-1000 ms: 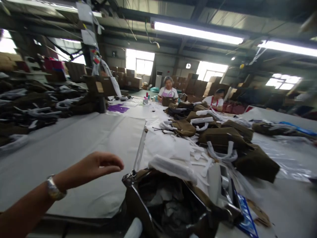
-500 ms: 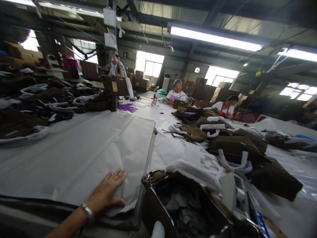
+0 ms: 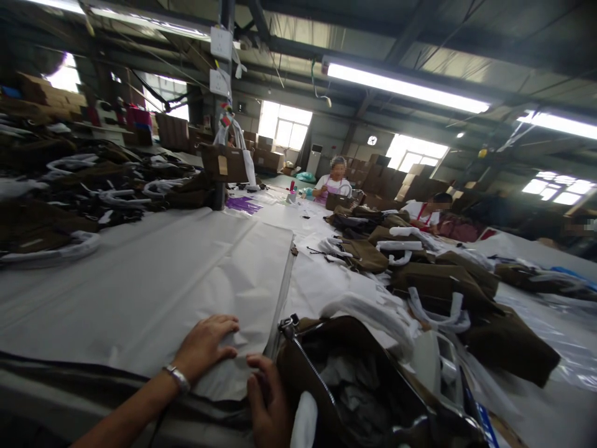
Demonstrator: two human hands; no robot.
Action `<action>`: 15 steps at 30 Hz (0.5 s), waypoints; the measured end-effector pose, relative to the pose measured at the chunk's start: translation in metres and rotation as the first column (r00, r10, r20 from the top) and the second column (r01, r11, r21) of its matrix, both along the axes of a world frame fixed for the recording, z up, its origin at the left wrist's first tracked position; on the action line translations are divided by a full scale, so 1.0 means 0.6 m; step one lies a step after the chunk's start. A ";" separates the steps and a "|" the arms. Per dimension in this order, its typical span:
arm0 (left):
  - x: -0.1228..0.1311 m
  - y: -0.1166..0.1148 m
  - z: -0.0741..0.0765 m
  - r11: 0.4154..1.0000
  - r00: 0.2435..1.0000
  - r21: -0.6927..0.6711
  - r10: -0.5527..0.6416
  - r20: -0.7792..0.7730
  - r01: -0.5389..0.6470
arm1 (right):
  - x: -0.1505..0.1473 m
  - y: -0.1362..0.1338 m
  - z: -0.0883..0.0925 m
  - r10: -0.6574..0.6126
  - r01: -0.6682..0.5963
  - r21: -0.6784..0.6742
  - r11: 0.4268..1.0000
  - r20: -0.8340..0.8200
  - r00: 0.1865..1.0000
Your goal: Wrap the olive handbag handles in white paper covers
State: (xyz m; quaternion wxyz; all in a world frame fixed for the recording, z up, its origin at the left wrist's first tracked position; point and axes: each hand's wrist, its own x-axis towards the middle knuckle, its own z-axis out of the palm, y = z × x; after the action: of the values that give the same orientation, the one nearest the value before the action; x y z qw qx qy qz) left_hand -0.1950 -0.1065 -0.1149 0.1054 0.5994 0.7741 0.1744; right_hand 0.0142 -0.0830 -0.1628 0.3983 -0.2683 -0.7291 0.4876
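Observation:
My left hand (image 3: 205, 348) rests on a wide white sheet (image 3: 153, 280) spread over the table, its thumb apart from the fingers and nothing held. A metal band circles that wrist. Beside it, near the sheet's right edge, is my right hand (image 3: 270, 398), fingers loosely bent and thumb apart, with no object visible in it. Immediately to its right stands a dark brown handbag (image 3: 373, 373), its silver zip undone and pale crumpled stuffing (image 3: 354, 379) inside. One white-wrapped handle (image 3: 305, 420) hangs at the bag's near side, close to my right hand.
Brown bags with white-wrapped handles (image 3: 438, 280) lie heaped at right; another heap of bags (image 3: 107, 180) covers the left. A grey-white plastic object (image 3: 438, 361) sits behind the handbag. A post (image 3: 219, 193) rises from the table. Two people work at the far side.
My right hand has come into view between my left hand and the handbag. My left hand's fingers have bent slightly more on the sheet. The camera view has shifted a little.

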 end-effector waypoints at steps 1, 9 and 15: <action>-0.001 0.001 -0.001 1.000 1.000 0.012 0.005 0.006 -0.005 | 0.005 0.009 0.003 -0.031 0.031 0.024 0.999 0.017 0.999; 0.000 -0.008 -0.009 0.998 0.997 0.068 0.004 0.075 -0.009 | 0.021 0.097 -0.006 -0.036 0.039 -0.171 0.985 0.020 0.999; 0.063 -0.033 -0.010 0.998 0.977 -0.036 -0.040 0.208 0.048 | 0.014 0.107 -0.043 -0.025 0.021 -0.190 0.981 -0.022 0.999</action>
State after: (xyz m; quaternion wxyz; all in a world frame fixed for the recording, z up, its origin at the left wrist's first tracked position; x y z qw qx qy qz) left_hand -0.1575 -0.1265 -0.1210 0.2015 0.5927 0.7488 0.2178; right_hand 0.0227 -0.0191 -0.1887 0.3854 -0.3075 -0.6711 0.5537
